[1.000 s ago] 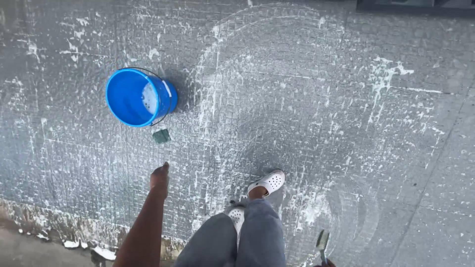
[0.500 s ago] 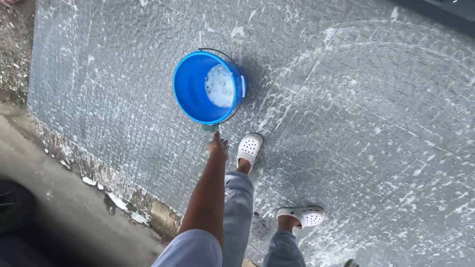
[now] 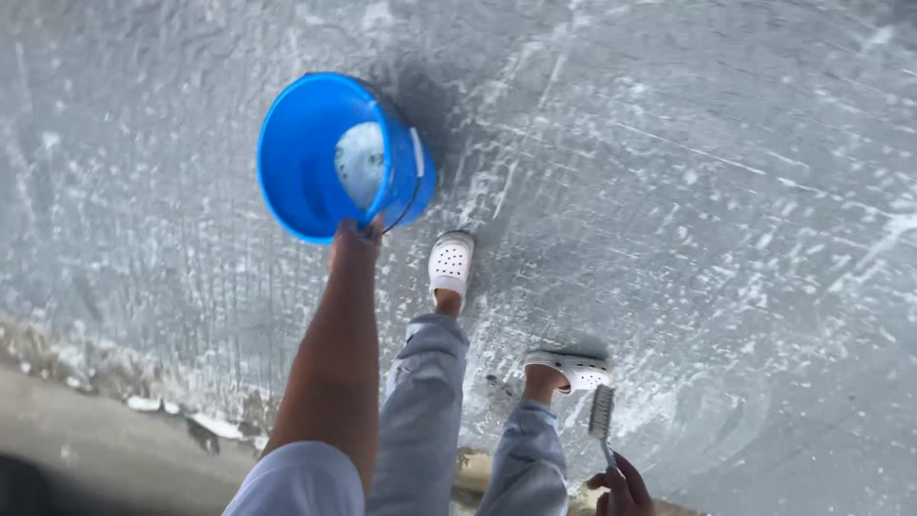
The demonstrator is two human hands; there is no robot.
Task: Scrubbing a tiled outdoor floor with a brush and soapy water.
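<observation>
Down at the head view's centre-left, the left hand [image 3: 358,232] grips the near rim of a blue bucket [image 3: 315,158], fingers closed on it; bucket sits straight ahead of that arm on the wet, soapy concrete floor [image 3: 688,191], foamy water inside. 1 white label strip runs down its right outer wall. Right hand [image 3: 619,485], bottom edge, holds a scrub brush [image 3: 600,416] by its handle, bristle head pointing up-frame, beside 2 white clogs [image 3: 451,263]. Left hand is nearer the bucket.
</observation>
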